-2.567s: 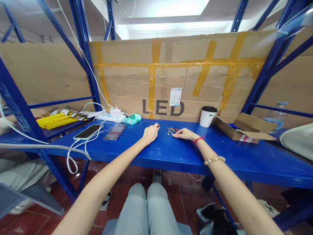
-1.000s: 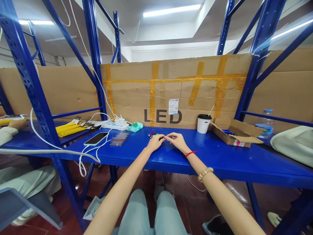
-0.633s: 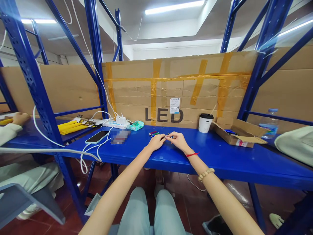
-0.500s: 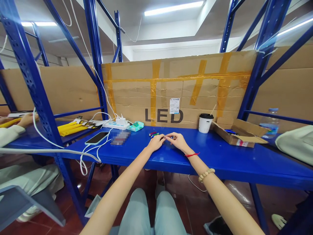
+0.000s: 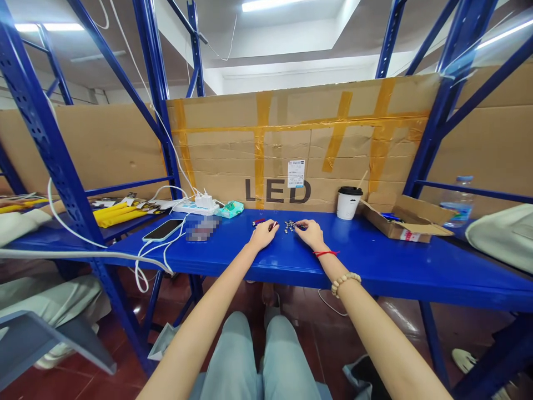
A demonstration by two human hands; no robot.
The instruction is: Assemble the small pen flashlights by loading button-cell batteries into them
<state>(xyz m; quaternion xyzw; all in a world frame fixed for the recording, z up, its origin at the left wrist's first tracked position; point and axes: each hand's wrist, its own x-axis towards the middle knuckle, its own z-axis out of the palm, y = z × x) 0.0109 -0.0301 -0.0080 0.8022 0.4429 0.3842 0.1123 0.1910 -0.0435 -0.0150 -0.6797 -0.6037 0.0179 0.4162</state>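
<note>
Both my hands rest on the blue shelf top [image 5: 375, 261], a little apart. My left hand [image 5: 263, 234] has its fingers curled, the tips against small red and dark pieces [image 5: 261, 223] lying by it. My right hand [image 5: 310, 233] reaches with bent fingers into a small pile of shiny metal parts [image 5: 290, 225]. The pieces are too tiny to name, and I cannot make out what either hand holds, if anything. A red string and a bead bracelet [image 5: 345, 280] sit on my right forearm.
A taped cardboard sheet [image 5: 300, 144] marked LED backs the shelf. A lidded paper cup [image 5: 348, 201] and an open cardboard box [image 5: 406, 222] stand right. A phone [image 5: 163, 229], white cables, a power strip [image 5: 195, 207] and a tissue pack [image 5: 230, 209] lie left. Another person's sleeve [image 5: 19, 225] shows far left.
My hands, joined together over the shelf half a second ago, have parted and moved back. The right now reaches the metal pile, the left the small red pieces.
</note>
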